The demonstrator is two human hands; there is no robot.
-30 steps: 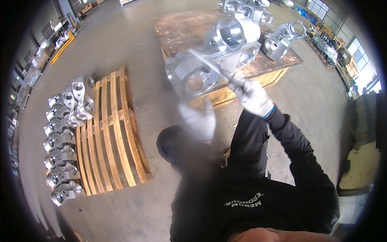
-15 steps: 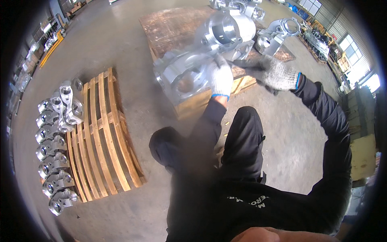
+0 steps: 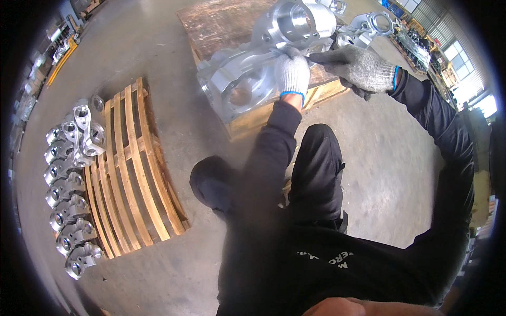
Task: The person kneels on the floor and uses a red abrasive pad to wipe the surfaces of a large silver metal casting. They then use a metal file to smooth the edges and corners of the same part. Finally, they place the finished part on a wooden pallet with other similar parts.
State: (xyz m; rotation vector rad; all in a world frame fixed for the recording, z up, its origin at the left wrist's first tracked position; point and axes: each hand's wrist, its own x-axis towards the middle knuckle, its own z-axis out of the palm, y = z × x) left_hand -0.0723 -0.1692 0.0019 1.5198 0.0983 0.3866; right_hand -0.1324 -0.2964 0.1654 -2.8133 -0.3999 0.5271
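Observation:
A large silver metal casting (image 3: 240, 71) with a wide round bore lies on a brown board-topped wooden crate (image 3: 250, 126) in front of me. My left hand (image 3: 293, 75), in a pale knit glove with a blue cuff, rests on the casting's near side, beside the bore. Its fingers lie forward over the metal, tips partly lost against it. Just right of it is my right hand (image 3: 366, 70), in a grey glove. Its index finger points left toward the casting, while the other fingers curl underneath. Whatever they may hold is hidden.
A slatted wooden pallet (image 3: 138, 163) lies on the floor to the left. Along its left side stand several silver metal brackets (image 3: 68, 189), some stacked. Another casting (image 3: 371, 26) sits at the crate's far right. My knees (image 3: 318, 158) are close to the crate.
The whole scene has shifted upward in the picture as the view tilted. Both hands have moved slightly farther forward along the casting, staying side by side. The casting keeps its place on the crate.

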